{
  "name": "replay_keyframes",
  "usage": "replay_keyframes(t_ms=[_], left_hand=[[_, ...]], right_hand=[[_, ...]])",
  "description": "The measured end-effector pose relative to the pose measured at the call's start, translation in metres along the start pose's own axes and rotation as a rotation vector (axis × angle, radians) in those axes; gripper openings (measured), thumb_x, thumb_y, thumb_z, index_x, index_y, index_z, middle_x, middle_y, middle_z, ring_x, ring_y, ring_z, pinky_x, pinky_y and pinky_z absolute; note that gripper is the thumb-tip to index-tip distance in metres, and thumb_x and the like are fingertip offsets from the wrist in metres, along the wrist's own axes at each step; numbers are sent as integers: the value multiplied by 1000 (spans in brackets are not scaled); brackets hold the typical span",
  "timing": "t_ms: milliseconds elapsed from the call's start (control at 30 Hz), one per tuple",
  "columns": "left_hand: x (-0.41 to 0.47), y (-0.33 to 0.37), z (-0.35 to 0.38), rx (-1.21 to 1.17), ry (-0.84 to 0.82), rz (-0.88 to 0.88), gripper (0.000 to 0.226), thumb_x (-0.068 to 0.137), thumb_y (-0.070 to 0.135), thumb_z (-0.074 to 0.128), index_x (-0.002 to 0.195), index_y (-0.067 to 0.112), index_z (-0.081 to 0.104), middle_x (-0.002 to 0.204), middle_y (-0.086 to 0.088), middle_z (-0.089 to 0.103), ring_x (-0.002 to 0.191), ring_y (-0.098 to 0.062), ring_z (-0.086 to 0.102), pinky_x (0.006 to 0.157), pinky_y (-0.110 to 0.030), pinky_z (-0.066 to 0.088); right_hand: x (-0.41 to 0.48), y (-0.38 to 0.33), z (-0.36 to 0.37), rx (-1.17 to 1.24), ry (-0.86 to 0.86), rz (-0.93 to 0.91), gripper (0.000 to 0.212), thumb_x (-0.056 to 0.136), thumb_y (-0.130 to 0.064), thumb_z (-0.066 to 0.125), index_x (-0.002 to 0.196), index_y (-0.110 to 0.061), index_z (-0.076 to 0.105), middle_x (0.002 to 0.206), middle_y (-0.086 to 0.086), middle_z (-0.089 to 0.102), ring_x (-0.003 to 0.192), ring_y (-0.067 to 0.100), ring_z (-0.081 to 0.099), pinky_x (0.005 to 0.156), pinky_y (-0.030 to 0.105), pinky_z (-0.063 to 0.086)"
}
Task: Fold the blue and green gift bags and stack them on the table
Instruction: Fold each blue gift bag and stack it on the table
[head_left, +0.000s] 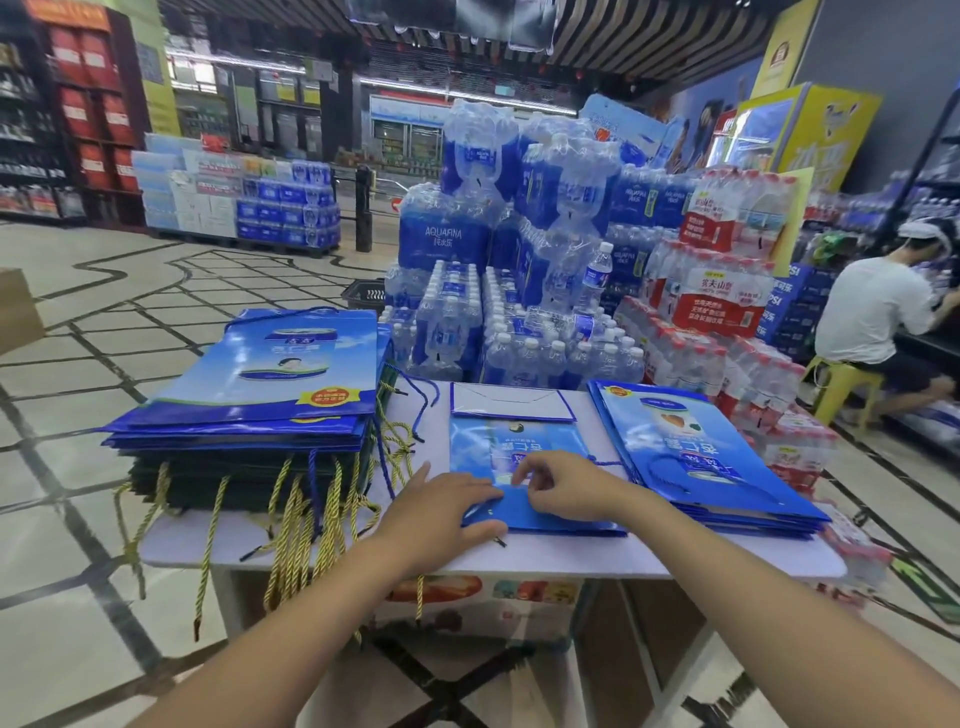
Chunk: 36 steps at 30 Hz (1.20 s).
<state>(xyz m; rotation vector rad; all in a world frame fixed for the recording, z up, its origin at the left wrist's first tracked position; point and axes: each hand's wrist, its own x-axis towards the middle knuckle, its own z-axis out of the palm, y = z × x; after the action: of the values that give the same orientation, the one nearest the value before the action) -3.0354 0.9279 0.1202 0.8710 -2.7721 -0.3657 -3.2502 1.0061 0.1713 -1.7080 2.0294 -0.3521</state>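
Observation:
A blue gift bag (511, 441) lies flat in the middle of the white table (571, 558), its white bottom flap folded up at the far end. My left hand (441, 512) presses flat on the bag's near left corner, thumb at the edge. My right hand (561, 486) has curled fingers pinching the bag's near edge. A tall stack of folded bags (260, 415) stands at the left, blue ones on top of dark green ones with gold cords hanging. A low stack of blue bags (706, 457) lies at the right.
Shrink-wrapped packs of water bottles (519, 260) are piled just behind the table. A person in a white shirt (872, 317) sits on a yellow stool at the right. A cardboard box (478, 603) sits under the table. Tiled floor spreads to the left.

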Motion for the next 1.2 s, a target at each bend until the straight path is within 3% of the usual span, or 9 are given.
replay_keyframes(t_ms=[100,167,233,333,467,600,833,1000,1200], left_hand=[[0,-1,1,-3,8,-12,62,95,77,40,149,47,46,159,23,39,149,-2,29,128,-51,2],[0,-2,2,-19,14,-13,62,95,77,40,149,46,46,159,23,39,149,-2,29,128,-50,3],[-1,-1,2,-27,19,-13,62,95,77,41,149,46,46,159,23,39,148,-1,30,128,-48,6],[-1,2,1,-28,39,-1,60,97,73,43,149,44,47,158,20,43,145,-5,37,128,-40,13],[-5,2,0,-75,21,-17,54,99,62,47,149,44,45,155,20,45,142,-10,41,122,-35,27],[-7,1,0,-78,27,-33,51,97,61,47,145,45,46,146,18,51,134,-10,47,106,-38,46],[-5,1,0,-76,76,-33,50,97,61,47,143,42,48,143,16,54,130,-11,50,101,-39,48],[-4,-1,4,-76,97,-34,53,97,63,48,146,42,47,154,18,46,140,-9,44,109,-38,43],[-4,-3,5,-134,132,-37,53,94,59,54,144,40,53,154,18,41,143,-6,37,113,-36,40]], right_hand=[[-9,1,-8,-116,-120,23,10,90,-19,63,97,-25,67,93,-7,65,82,8,60,69,20,45],[-9,11,-11,-169,69,73,7,90,-25,64,95,-21,63,94,-4,65,86,15,60,71,28,50],[-3,26,-12,-228,291,168,24,91,-42,66,94,-20,58,90,0,64,85,21,60,73,37,50],[11,37,-11,-284,316,335,51,85,-69,64,80,-19,54,72,4,59,68,19,55,57,36,40],[31,38,-3,-195,352,367,37,86,-41,69,65,-17,50,61,3,49,60,23,51,51,32,38],[38,23,0,-71,355,254,3,86,-17,70,84,-19,69,88,-1,67,86,19,63,74,32,53],[12,-6,-1,117,-38,-34,16,80,-16,73,92,-24,66,90,-4,71,77,10,64,75,26,53],[-11,-2,-30,93,-316,-25,8,77,-14,61,81,-21,63,76,-5,62,71,11,55,72,23,48],[-1,29,-47,-199,90,191,15,90,-27,65,77,-21,69,76,-7,67,72,11,58,62,25,45]])
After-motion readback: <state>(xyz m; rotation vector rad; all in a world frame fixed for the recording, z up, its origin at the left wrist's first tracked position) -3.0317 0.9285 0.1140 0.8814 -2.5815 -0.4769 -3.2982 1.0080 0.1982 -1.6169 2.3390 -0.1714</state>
